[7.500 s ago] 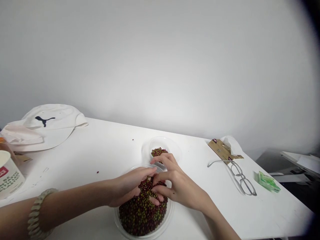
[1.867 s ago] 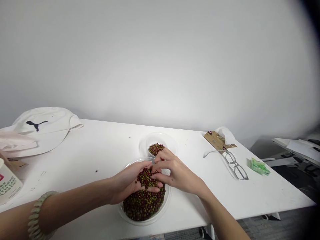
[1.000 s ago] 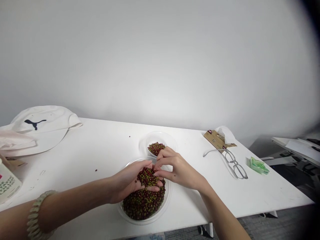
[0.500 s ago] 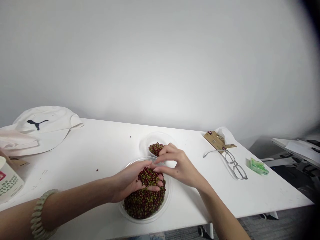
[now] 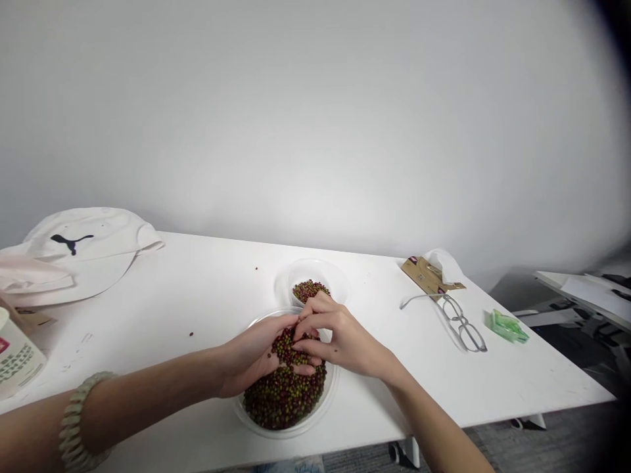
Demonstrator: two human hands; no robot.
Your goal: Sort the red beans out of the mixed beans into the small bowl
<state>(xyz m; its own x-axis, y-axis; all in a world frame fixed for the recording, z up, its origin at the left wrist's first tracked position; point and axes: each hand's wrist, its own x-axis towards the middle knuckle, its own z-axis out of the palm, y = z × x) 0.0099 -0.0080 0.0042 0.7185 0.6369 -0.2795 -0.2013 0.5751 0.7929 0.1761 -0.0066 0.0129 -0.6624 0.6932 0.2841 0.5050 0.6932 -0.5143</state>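
A clear round bowl (image 5: pixel 331 398) near the table's front edge is heaped with small red and green beans (image 5: pixel 283 397). My left hand (image 5: pixel 249 358) is cupped palm up over the heap with a handful of beans lying in it. My right hand (image 5: pixel 335 336) reaches over from the right, its fingertips pinched down among the beans in my left palm. Just behind stands a smaller clear bowl (image 5: pixel 325 272) with a small pile of the same mixed beans (image 5: pixel 308 290).
A white cap (image 5: pixel 83 246) lies at the back left, a printed paper cup (image 5: pixel 17 358) at the left edge. Grey glasses (image 5: pixel 461 325), a brown card packet with tissue (image 5: pixel 431 274) and a green wrapper (image 5: pixel 507 326) lie right. Stray beans (image 5: pixel 190 334) dot the white table (image 5: pixel 197 295).
My right hand has moved from beside the small bowl back down onto the beans held in my left palm. My left hand has stayed cupped over the big bowl.
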